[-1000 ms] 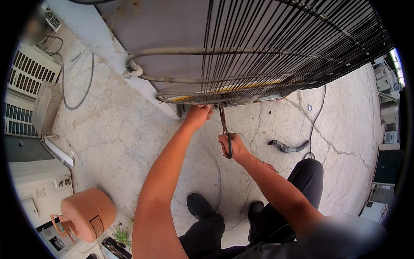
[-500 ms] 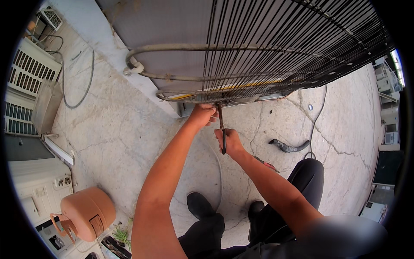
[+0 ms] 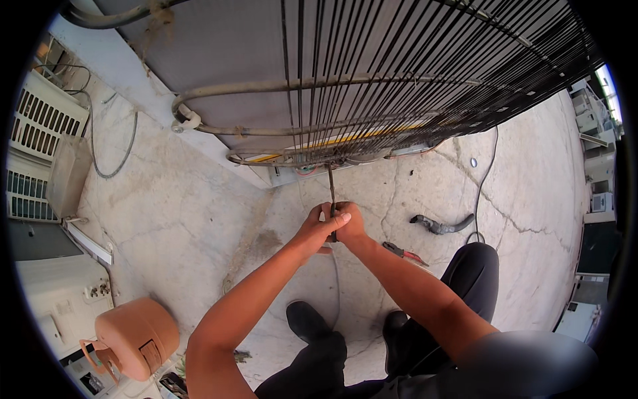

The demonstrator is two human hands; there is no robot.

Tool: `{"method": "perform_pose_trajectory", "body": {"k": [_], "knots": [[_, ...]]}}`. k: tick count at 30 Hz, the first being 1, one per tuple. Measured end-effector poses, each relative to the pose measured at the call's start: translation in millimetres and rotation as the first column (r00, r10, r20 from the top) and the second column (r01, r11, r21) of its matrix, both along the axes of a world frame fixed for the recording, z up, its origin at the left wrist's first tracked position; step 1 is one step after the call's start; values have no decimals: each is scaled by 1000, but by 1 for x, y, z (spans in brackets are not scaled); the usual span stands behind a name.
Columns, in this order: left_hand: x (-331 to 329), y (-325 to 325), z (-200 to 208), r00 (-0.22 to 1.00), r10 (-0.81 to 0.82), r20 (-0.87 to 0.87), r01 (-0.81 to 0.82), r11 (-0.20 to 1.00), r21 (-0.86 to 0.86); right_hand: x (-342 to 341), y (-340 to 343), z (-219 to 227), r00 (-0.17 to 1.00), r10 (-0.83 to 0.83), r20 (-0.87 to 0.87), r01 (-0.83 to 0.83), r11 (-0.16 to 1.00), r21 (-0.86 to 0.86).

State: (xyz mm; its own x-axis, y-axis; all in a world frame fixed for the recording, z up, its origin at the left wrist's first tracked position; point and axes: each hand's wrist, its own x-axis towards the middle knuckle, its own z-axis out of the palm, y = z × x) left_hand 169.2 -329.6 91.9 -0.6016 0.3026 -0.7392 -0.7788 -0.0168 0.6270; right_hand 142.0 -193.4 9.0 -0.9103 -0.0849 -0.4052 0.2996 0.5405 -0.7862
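Note:
Both my hands meet at the middle, closed around the handles of a long, slim dark hand tool (image 3: 331, 185), like pliers. My left hand (image 3: 315, 230) wraps it from the left, its thumb lying across; my right hand (image 3: 351, 222) grips from the right. The tool's far end reaches the lower edge of a refrigerator's back, under the black wire condenser grid (image 3: 405, 86); its tip is hidden there. Bent tubing (image 3: 246, 88) runs across the grey back panel (image 3: 219, 50). Thin reddish wires (image 3: 306, 170) show at the bottom edge, left of the tool.
Red-handled pliers (image 3: 407, 254) and a short black hose piece (image 3: 442, 225) lie on the cracked concrete floor at right, beside a dark cable (image 3: 487, 183). At lower left stands an orange-tan gas cylinder (image 3: 136, 339). Louvred appliance panels (image 3: 50, 113) and a grey hose (image 3: 126, 159) are further left.
My left hand has come back from the refrigerator's lower edge and joined my right hand on the tool's handles. The view has shifted slightly, showing more of the back panel.

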Motion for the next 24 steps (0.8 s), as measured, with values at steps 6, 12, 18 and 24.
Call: {"method": "perform_pose_trajectory", "body": {"k": [6,12,18,24], "knots": [[2,9,-10,981,192,31,-195,970,149,2,-15,7,993,-39,115,46,998,-53],[-1,13,-10,955,297,16,-296,947,124,-4,-27,22,975,-104,197,74,985,153],[0,20,-31,934,347,-85,-339,936,93,0,-18,21,982,-82,171,81,997,14],[12,19,-70,808,452,-378,-424,892,158,8,-27,-3,998,24,-62,-25,999,-21]]}}
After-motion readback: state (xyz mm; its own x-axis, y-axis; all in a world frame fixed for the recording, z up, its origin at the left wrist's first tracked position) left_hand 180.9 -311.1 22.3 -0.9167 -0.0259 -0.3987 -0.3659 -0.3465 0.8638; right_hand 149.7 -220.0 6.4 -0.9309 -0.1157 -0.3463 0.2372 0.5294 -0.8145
